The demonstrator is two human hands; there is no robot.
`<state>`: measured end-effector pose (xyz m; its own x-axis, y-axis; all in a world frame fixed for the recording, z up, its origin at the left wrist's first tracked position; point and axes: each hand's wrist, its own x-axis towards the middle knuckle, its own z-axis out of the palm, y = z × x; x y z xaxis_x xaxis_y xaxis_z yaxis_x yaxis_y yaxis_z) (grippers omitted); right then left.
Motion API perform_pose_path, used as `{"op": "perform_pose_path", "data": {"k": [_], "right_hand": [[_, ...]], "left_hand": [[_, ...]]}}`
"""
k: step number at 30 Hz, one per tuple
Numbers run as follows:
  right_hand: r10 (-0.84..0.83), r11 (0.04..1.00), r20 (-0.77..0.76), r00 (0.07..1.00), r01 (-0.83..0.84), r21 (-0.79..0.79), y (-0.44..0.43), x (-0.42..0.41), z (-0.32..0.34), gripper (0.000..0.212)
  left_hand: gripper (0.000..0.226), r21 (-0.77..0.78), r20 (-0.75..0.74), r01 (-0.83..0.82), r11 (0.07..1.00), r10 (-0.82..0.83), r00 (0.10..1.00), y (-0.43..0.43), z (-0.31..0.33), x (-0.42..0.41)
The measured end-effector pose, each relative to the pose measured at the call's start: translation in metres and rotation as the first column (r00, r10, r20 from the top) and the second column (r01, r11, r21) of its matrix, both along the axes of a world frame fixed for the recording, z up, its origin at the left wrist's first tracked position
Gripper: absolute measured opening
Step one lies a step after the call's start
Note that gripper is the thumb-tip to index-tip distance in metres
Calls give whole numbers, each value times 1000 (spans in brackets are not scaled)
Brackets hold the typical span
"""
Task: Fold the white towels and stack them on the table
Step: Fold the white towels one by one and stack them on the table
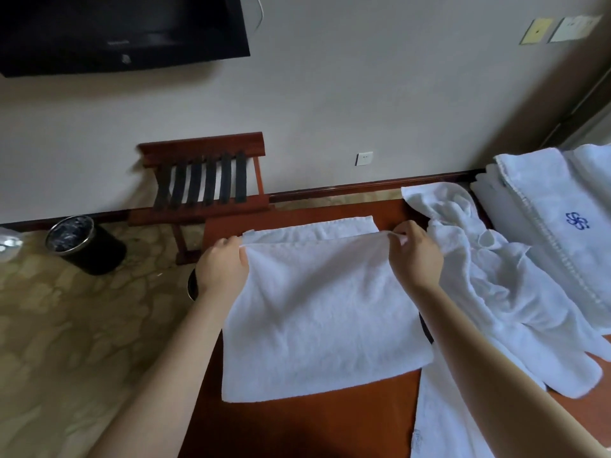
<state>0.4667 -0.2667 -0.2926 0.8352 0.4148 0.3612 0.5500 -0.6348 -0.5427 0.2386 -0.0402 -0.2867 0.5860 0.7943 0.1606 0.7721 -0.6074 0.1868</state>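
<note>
A white towel [324,312] lies folded over on the reddish-brown table [297,424]. Its upper layer stops a little short of the far edge of the lower layer. My left hand [223,266] pinches the upper layer's far left corner. At the far right corner, my right hand [415,256] pinches the same layer. To the right lies a heap of crumpled white towels [496,285]. A stack of folded white towels [562,226] with a blue emblem sits at the far right.
A wooden luggage rack [211,183] with black straps stands against the wall beyond the table. A black waste bin [86,246] is on the patterned carpet at left. A dark screen [122,31] hangs on the wall. Another white cloth [443,421] hangs at the table's near right.
</note>
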Motion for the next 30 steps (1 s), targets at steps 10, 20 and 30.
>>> {"op": "perform_pose_path", "data": {"k": [10, 20, 30], "right_hand": [[49, 984, -98, 994, -65, -167, 75, 64, -34, 4], [13, 943, -222, 975, -86, -322, 113, 105, -95, 15], [-12, 823, -262, 965, -139, -551, 130, 105, -123, 37]], "left_hand": [[18, -107, -159, -57, 993, 39, 987, 54, -37, 62], [21, -47, -373, -119, 992, 93, 923, 98, -82, 102], [26, -165, -392, -108, 980, 35, 919, 114, -123, 105]]}}
